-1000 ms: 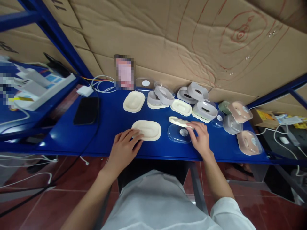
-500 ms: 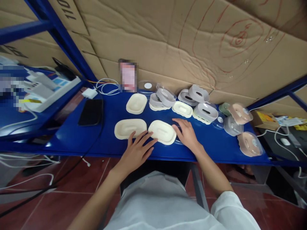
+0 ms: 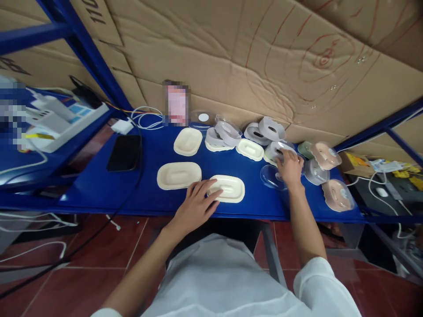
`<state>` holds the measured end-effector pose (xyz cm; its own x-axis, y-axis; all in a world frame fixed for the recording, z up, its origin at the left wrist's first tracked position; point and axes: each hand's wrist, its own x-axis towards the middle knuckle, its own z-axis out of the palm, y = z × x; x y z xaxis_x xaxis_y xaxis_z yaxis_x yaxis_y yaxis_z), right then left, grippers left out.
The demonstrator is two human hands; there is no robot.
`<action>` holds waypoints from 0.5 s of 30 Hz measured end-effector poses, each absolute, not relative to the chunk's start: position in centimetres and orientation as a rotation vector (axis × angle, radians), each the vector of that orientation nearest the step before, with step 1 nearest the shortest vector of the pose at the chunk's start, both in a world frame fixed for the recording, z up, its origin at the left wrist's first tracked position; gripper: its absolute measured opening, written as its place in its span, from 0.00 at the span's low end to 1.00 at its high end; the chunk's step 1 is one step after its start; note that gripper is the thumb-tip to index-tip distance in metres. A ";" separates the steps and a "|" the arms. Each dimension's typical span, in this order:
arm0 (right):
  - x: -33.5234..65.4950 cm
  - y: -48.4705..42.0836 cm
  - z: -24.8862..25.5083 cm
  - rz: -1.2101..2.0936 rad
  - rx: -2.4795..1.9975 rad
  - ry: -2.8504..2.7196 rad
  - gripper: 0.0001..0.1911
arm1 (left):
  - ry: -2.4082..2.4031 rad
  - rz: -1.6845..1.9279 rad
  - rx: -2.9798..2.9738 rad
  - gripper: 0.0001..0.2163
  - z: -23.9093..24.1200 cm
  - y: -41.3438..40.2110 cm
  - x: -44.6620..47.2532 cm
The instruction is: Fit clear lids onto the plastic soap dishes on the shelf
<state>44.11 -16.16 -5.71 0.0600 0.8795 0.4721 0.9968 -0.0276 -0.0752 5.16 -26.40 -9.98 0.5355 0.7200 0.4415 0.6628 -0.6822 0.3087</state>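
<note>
My left hand rests its spread fingertips over the left end of a cream oval tray with a raised ridge along its middle. Another cream tray lies flat just to the left. My right hand reaches over a grey oval box piece, fingers bent but apart; whether it touches the piece is unclear. Beside that hand, on its left, lies a clear plastic lid. Behind are two more cream trays, one rounder and one smaller.
Stacked grey rings and further grey pieces line the back. Pinkish lidded boxes stand at the right. A phone leans against the cardboard wall. A black device and cables lie at the left of the blue table.
My right hand has left the near cream tray and moved right to the grey piece. That tray has turned straighter, and a clear lid now shows farther right.
</note>
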 end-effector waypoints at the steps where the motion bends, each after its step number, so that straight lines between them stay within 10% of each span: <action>1: 44.2 -15.9 -5.4 -0.390 -1.982 -1.866 0.21 | 1.210 0.852 2.639 0.16 -10.1 -26.4 5.2; 15: 29.5 -26.7 -7.6 0.053 -1.113 -2.504 0.20 | 1.257 0.937 2.540 0.25 -10.9 -26.5 5.0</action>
